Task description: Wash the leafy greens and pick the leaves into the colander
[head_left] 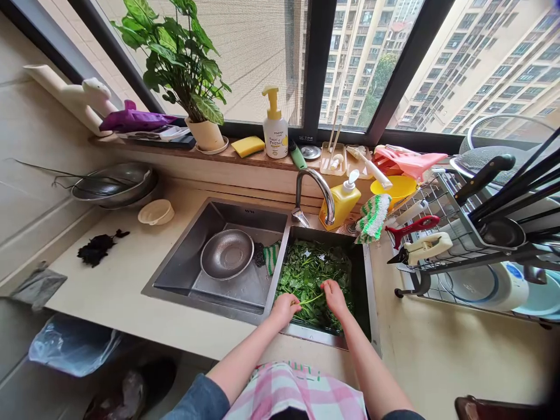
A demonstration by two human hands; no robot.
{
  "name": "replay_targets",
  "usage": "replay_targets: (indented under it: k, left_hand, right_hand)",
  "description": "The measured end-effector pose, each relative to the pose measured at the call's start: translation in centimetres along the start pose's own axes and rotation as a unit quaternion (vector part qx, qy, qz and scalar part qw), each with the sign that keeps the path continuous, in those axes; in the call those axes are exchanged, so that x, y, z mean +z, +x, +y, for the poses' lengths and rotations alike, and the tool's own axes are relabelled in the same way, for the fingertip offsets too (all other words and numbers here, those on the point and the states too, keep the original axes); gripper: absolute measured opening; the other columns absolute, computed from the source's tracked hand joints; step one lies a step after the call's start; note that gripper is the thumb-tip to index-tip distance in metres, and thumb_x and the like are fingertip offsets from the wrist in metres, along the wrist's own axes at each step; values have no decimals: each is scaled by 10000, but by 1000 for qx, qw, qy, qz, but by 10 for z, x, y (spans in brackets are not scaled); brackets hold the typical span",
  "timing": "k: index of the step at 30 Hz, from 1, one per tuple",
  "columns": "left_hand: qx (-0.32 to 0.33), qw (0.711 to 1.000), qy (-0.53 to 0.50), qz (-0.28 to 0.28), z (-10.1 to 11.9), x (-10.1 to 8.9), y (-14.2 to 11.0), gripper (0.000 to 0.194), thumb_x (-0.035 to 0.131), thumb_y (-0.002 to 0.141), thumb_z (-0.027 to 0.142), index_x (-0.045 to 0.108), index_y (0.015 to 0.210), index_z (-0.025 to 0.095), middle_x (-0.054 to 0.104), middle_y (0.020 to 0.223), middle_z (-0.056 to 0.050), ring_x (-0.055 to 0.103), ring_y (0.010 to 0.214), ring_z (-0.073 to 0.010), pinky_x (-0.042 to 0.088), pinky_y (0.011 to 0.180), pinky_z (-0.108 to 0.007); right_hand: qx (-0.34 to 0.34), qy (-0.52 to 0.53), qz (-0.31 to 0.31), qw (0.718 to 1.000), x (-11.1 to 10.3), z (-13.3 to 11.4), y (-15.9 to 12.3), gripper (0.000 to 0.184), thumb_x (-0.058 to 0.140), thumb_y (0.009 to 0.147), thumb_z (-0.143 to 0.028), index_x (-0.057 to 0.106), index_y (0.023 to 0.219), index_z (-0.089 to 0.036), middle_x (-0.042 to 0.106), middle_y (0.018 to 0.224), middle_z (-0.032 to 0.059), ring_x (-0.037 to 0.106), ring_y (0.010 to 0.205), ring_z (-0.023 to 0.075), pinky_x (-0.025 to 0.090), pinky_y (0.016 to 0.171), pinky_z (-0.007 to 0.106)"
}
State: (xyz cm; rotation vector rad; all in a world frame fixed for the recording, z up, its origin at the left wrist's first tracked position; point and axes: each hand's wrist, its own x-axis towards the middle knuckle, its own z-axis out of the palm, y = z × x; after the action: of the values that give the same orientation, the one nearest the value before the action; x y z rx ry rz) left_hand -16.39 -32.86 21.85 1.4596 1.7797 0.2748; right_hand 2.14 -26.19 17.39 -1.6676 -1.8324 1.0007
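Note:
My left hand [285, 308] pinches one end of a thin green vegetable stem [311, 300] over the right sink basin. At the stem's other end, my right hand [335, 296] has its fingers closed on it, so the stem stretches between both hands. Below them, a mass of leafy greens [306, 271] lies in water and fills much of the right basin [368, 291]. A curved metal faucet [321, 184] rises behind the greens.
The left basin [175, 274] holds a metal pan [226, 254] and a green-striped cloth [271, 258]. A dish rack [437, 233] with utensils stands right. A yellow soap bottle [340, 201] is behind the faucet. A small bowl [156, 212] and a dark clump [98, 249] lie left.

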Motion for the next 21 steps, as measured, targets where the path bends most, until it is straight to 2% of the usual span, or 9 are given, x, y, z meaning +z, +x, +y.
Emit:
replay_targets:
  k: [4,6,8,10,12,13,15,17,21]
  left_hand:
    - [-18,998,-49,-27,-2,-3,7,165,573,722,170,679,844,141,642,777,-40,558,748,-164,384,674,-248]
    - [-27,997,-65,-40,-4,-4,8,178,548,728,142,675,853,132,634,722,-29,552,699,-153,382,645,-239]
    - [-21,997,-59,-41,-5,-5,9,167,543,729,137,672,835,134,628,711,-25,547,691,-149,376,640,-235]
    - [3,999,-31,-35,-4,-8,9,130,561,720,148,667,794,145,630,755,-30,544,731,-154,366,658,-237]
    - [27,999,7,-36,-1,-9,8,95,574,716,164,655,765,156,624,785,-34,538,760,-162,352,665,-241]
    - [37,998,22,-40,0,-9,8,81,576,716,171,647,753,159,618,781,-34,534,763,-165,345,663,-243]
    - [49,997,32,-48,1,-8,6,56,579,713,181,629,732,160,598,745,-25,523,747,-165,333,650,-243]
    - [49,997,25,-54,1,-5,4,37,584,703,177,609,719,155,575,701,-12,509,711,-156,325,628,-239]
    - [38,998,-8,-59,-1,3,-1,135,554,671,82,570,787,149,531,636,28,464,621,-116,313,582,-216]
  right_hand:
    - [67,177,117,975,-25,5,12,347,332,802,-483,524,738,-201,607,773,52,559,763,185,413,687,288]
    - [115,258,149,948,-35,8,13,363,314,804,-506,510,803,-201,605,737,44,570,688,177,421,616,281]
    - [131,287,157,936,-41,6,9,374,296,814,-506,504,841,-197,580,670,25,559,614,168,410,555,270]
    - [95,242,119,958,-39,-2,0,369,324,816,-500,526,846,-193,560,632,9,538,582,160,399,544,261]
    - [14,141,19,990,-32,-17,-13,332,386,812,-474,567,856,-199,588,677,13,543,633,160,396,590,255]
    - [-32,83,-44,995,-26,-26,-21,301,417,811,-449,586,870,-208,612,728,19,553,683,163,391,622,252]
    - [-98,-28,-154,983,-14,-42,-35,238,443,819,-380,610,899,-229,640,822,25,563,771,168,369,662,242]
    - [-128,-117,-215,961,-3,-53,-47,218,429,832,-310,621,901,-231,645,844,32,562,793,166,339,652,229]
    - [-148,-217,-229,937,8,-57,-56,220,420,820,-246,625,895,-217,628,786,41,540,723,151,282,602,227]
